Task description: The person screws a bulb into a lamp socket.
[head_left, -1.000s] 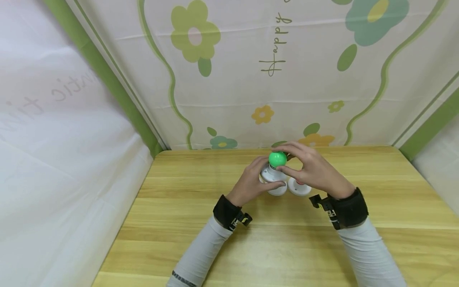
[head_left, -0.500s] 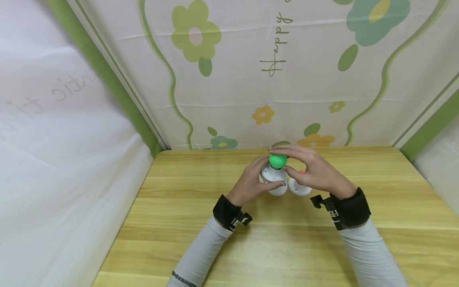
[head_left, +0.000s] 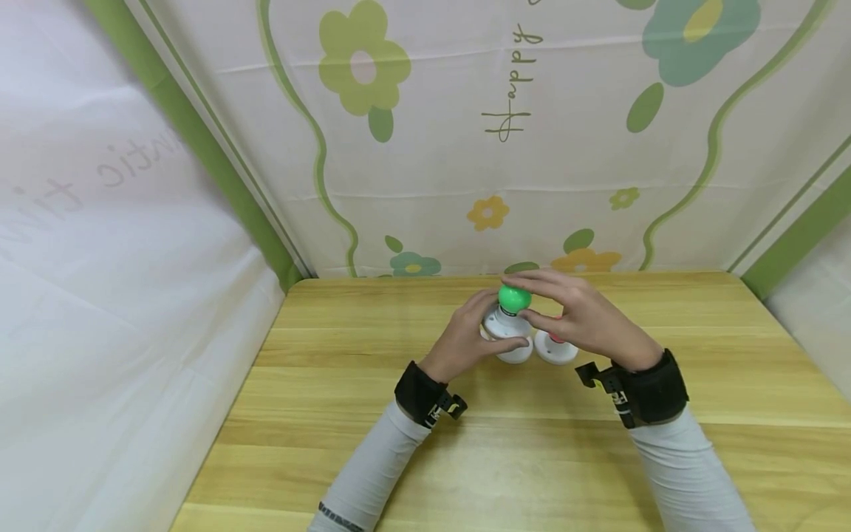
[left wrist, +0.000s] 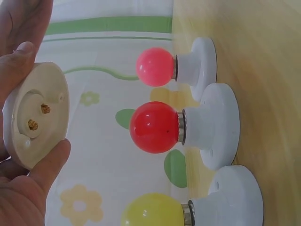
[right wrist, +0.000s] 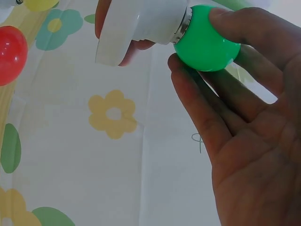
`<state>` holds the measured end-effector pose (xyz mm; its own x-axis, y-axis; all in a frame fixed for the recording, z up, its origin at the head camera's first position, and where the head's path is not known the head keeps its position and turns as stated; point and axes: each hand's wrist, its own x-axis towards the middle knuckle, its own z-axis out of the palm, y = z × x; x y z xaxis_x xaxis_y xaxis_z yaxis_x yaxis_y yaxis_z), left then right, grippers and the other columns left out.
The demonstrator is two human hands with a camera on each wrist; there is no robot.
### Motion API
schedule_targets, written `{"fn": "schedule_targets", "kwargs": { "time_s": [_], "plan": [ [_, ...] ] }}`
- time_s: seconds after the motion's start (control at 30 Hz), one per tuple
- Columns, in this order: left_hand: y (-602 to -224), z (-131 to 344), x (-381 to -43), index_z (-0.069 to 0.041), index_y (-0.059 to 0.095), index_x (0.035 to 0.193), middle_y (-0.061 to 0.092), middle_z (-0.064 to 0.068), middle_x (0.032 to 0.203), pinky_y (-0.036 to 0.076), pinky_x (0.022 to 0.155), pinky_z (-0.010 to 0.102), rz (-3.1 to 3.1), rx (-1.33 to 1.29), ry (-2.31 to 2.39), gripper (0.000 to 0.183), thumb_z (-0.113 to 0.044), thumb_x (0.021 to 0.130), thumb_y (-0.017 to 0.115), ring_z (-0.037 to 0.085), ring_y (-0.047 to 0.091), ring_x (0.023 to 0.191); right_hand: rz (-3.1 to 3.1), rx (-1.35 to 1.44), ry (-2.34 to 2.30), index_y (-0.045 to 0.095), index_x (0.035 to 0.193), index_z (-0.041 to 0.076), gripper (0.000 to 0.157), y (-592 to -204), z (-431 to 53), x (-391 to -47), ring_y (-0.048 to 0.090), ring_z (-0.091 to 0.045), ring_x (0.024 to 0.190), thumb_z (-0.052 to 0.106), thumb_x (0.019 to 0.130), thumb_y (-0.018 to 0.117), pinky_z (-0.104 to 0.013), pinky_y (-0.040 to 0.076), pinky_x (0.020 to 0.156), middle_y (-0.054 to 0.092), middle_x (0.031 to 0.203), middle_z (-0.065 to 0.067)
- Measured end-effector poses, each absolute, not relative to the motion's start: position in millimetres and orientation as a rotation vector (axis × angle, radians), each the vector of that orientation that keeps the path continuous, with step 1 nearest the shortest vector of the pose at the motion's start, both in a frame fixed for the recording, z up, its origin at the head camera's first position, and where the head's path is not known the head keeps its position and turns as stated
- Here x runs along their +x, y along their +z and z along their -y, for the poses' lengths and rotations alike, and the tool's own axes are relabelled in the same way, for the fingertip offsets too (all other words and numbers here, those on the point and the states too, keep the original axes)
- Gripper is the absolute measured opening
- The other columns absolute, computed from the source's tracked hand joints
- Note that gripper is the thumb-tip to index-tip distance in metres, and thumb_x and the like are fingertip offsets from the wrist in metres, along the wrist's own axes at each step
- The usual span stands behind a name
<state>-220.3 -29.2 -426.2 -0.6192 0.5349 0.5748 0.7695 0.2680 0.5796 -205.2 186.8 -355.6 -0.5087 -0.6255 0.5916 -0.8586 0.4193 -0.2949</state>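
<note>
My left hand (head_left: 462,336) grips the rim of a white lamp holder (head_left: 503,324), which it keeps above the table. In the left wrist view the underside of that lamp holder (left wrist: 51,127) shows, with two brass-coloured screws. A green light bulb (head_left: 515,298) sits in the lamp holder's socket, its metal collar partly visible in the right wrist view. My right hand (head_left: 578,314) pinches the green bulb (right wrist: 204,47) between thumb and fingers. Below stand white lamp holders with a pink bulb (left wrist: 155,67), a red bulb (left wrist: 154,127) and a yellow bulb (left wrist: 153,211).
The three lamp holders stand in a row on the wooden table (head_left: 505,458), close under my hands. A white fabric wall (head_left: 425,162) with printed flowers rises directly behind the table's far edge. Another white fabric wall (head_left: 120,295) runs along the left side.
My right thumb and fingers shifted around the green bulb, the thumb going right and then back left against it. The left hand and the lamp holder stay nearly still.
</note>
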Motion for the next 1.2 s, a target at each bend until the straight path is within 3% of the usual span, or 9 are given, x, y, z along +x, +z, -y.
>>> {"fn": "schedule_targets", "kwargs": {
  "time_s": [0.43, 0.63, 0.8, 1.03, 1.2],
  "plan": [
    [-425.5, 28.5, -219.6, -0.021, 0.044, 0.141, 0.049, -0.003, 0.132, 0.049, 0.091, 0.021, 2.269, -1.205, -1.274, 0.07, -0.038, 0.081, 0.076, 0.006, 0.049, 0.113, 2.241, 1.237, 0.903, 0.059, 0.13, 0.012, 0.061, -356.3, -184.1, -207.0, 0.058, -0.014, 0.107, 0.009, 0.074, 0.082, -0.038, 0.054, 0.085, 0.059, 0.129, -0.002],
    [-421.9, 28.8, -218.9, -0.02, 0.044, 0.141, 0.049, -0.003, 0.133, 0.047, 0.094, 0.022, 2.258, -1.216, -1.267, 0.069, -0.037, 0.082, 0.075, 0.006, 0.048, 0.116, 2.274, 1.282, 1.044, 0.05, 0.14, 0.015, 0.067, -356.2, -185.8, -205.9, 0.052, -0.018, 0.12, 0.008, 0.079, 0.078, -0.036, 0.049, 0.093, 0.049, 0.142, -0.005],
    [-422.0, 28.0, -219.4, -0.019, 0.043, 0.142, 0.049, -0.001, 0.136, 0.048, 0.094, 0.022, 2.245, -1.241, -1.285, 0.071, -0.034, 0.081, 0.077, 0.009, 0.048, 0.117, 2.275, 1.309, 1.07, 0.052, 0.139, 0.014, 0.063, -356.3, -185.0, -205.8, 0.045, -0.022, 0.129, 0.003, 0.081, 0.075, -0.029, 0.042, 0.104, 0.051, 0.141, -0.004],
    [-415.3, 25.9, -213.4, -0.01, 0.047, 0.137, 0.054, 0.007, 0.13, 0.05, 0.091, 0.024, 2.211, -1.256, -1.295, 0.072, -0.02, 0.075, 0.082, 0.017, 0.052, 0.112, 2.292, 1.278, 1.013, 0.056, 0.135, 0.011, 0.057, -358.9, -183.7, -206.9, 0.05, -0.019, 0.124, 0.003, 0.082, 0.074, -0.036, 0.047, 0.098, 0.056, 0.135, -0.002],
    [-415.7, 26.5, -213.9, -0.014, 0.045, 0.139, 0.053, 0.003, 0.132, 0.049, 0.093, 0.023, 2.205, -1.257, -1.267, 0.07, -0.025, 0.079, 0.079, 0.013, 0.052, 0.114, 2.307, 1.24, 0.926, 0.055, 0.135, 0.01, 0.055, -360.9, -180.4, -208.0, 0.051, -0.017, 0.122, 0.005, 0.083, 0.073, -0.036, 0.048, 0.096, 0.055, 0.135, -0.003]
  ]
}}
